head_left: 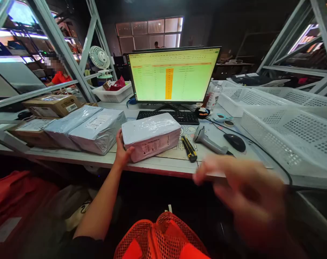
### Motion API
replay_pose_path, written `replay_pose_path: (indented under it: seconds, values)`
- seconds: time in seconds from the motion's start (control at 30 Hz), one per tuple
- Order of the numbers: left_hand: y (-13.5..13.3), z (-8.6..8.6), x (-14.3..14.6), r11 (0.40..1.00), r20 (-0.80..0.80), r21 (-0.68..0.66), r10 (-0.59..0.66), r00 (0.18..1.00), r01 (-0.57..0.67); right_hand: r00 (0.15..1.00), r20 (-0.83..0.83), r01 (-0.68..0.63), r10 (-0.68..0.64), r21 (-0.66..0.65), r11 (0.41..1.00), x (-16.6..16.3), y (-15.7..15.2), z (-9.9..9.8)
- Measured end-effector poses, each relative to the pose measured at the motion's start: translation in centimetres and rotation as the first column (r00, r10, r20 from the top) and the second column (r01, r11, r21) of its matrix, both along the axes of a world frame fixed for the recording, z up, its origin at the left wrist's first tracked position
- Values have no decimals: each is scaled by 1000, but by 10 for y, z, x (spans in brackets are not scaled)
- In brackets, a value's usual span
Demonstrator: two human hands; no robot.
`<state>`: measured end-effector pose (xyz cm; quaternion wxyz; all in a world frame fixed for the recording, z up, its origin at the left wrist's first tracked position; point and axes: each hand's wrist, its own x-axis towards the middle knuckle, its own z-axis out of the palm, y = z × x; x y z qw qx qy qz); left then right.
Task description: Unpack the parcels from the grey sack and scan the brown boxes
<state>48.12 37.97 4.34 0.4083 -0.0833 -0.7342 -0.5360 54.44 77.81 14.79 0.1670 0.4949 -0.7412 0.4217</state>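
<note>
A white plastic-wrapped parcel (pixel 151 126) was gripped at its left end by the left hand (pixel 122 153), the fingers being wrapped around that end and the thumb pressed to the front face, left of the printed label (pixel 152 145). The parcel lay directly right of that hand, near the front edge of the desk (pixel 150 170); whether it was slightly lifted could not be told. Nothing was seen to be held by the right hand (pixel 247 187), which was blurred, its fingers loosely bent and the thumb apart from them, in front of the desk edge. Beyond the right hand lay a grey handheld barcode scanner (pixel 210 142) and a black mouse (pixel 234 142); between the hands lay a yellow-and-black utility knife (pixel 189 148). Neither was touched. Two similar wrapped parcels (pixel 98 126) were set left of the left hand. The step in hand was judged to be one-handed steadying of the parcel; for the next move, a firm left grip and a free right hand seemed to be called for.
</note>
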Motion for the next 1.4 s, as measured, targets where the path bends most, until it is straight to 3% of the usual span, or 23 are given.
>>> replay_pose_path:
  seconds: [0.03, 0.07, 0.13, 0.17, 0.2, 0.27, 0.37, 0.5, 0.57, 0.63, 0.67, 0.77, 0.83, 0.9, 1.0, 1.07, 1.17, 1.23, 1.3, 1.4]
  values:
    - [-1, -1, 1, 1000, 19, -6, -10, 1000, 10, 992, 25, 123, -123, -27, 992, -28, 2, -3]
    - [-3, -2, 1, 1000, 45, -14, -27, 999, 27, 929, 55, 366, -365, -8, 931, -57, 4, -9]
    - [-7, -4, 3, 997, 96, -25, -72, 993, 74, 692, 62, 692, -720, 227, 685, -112, 8, -30]
    - [-9, -5, 3, 995, 111, -24, -92, 990, 96, 599, 34, 737, -800, 367, 568, -135, 10, -42]
    - [-10, -6, 3, 994, 116, -22, -106, 987, 110, 540, 8, 737, -842, 479, 477, -152, 12, -54]
    - [-10, -7, 4, 993, 114, -19, -114, 987, 117, 479, -18, 682, -878, 637, 359, -172, 12, -72]
    - [-4, -8, 6, 996, 95, -21, -89, 991, 92, 466, -56, 630, -883, 721, 287, -179, 3, -81]
    - [2, -13, 8, 998, 72, -38, -45, 996, 48, 434, -120, 644, -893, 735, 214, -173, -10, -68]
    - [2, -17, 9, 998, 76, -48, -47, 996, 51, 428, -145, 660, -892, 724, 199, -160, -6, -56]
    - [0, -20, 8, 997, 76, -54, -57, 995, 61, 498, -174, 676, -850, 692, 254, -136, 4, -46]
    - [0, -22, 8, 996, 75, -56, -63, 995, 67, 570, -182, 673, -802, 663, 328, -120, 10, -42]
    - [0, -22, 8, 996, 67, -50, -77, 995, 81, 866, -95, 456, -491, 552, 698, -66, 20, -37]
    - [1, -21, 9, 996, 64, -38, -81, 995, 83, 948, -130, 315, -289, 498, 808, -37, 16, -39]
    - [2, -19, 9, 996, 69, -15, -92, 993, 94, 960, -200, 270, -195, 490, 829, -23, 6, -42]
    - [3, -20, 10, 995, 76, -4, -94, 993, 95, 954, -204, 296, -222, 496, 816, -35, -5, -49]
    - [2, -21, 11, 996, 69, -24, -79, 995, 80, 924, -159, 377, -347, 525, 763, -61, -4, -54]
    - [2, -24, 11, 997, 52, -31, -69, 996, 71, 768, -140, 562, -625, 616, 552, -113, 8, -61]
    - [3, -25, 10, 997, 38, -26, -73, 997, 74, 654, -155, 623, -740, 665, 411, -144, 16, -67]
    - [4, -26, 10, 997, 27, -27, -76, 997, 77, 586, -162, 641, -794, 692, 332, -167, 23, -75]
    - [4, -27, 10, 998, 29, -25, -65, 997, 66, 520, -177, 660, -836, 705, 261, -184, 27, -86]
